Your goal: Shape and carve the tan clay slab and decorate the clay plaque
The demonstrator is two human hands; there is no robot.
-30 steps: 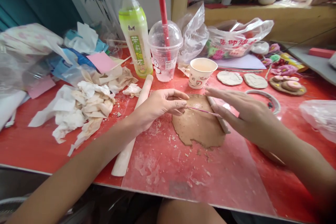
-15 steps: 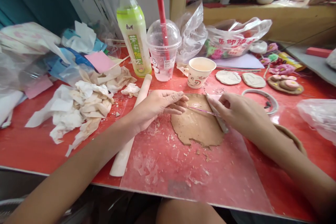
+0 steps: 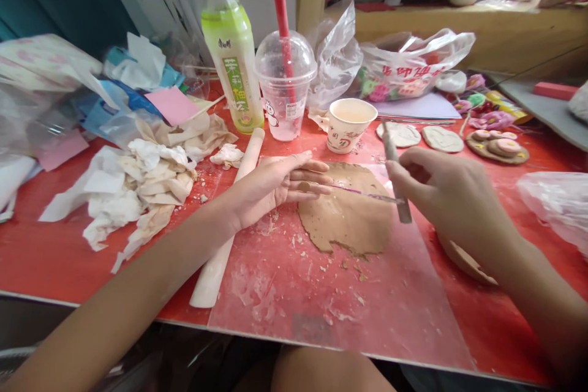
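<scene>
- Lying at 9 o'clock from the brown clay sheet (image 3: 344, 226), crumpled tissues (image 3: 147, 177) heap on the red table (image 3: 55, 233).
- Nearer, also at 9 o'clock, a pale rolling pin (image 3: 214, 275) passes beneath the left forearm.
- Left hand (image 3: 285, 187): at the sheet's 10 o'clock edge, fingers stretched out; a thin purple strand (image 3: 365, 193) meets their tips, but whether they pinch it I cannot tell.
- Clay sheet: flat, ragged at 6 o'clock.
- Paper cup (image 3: 351, 131): upright, at 12 o'clock.
- Right hand (image 3: 441, 184): at 3 o'clock, thumb and fingers clamped on a grey bar (image 3: 404, 211).
- Decorated clay disc (image 3: 498, 150): at 2 o'clock.
</scene>
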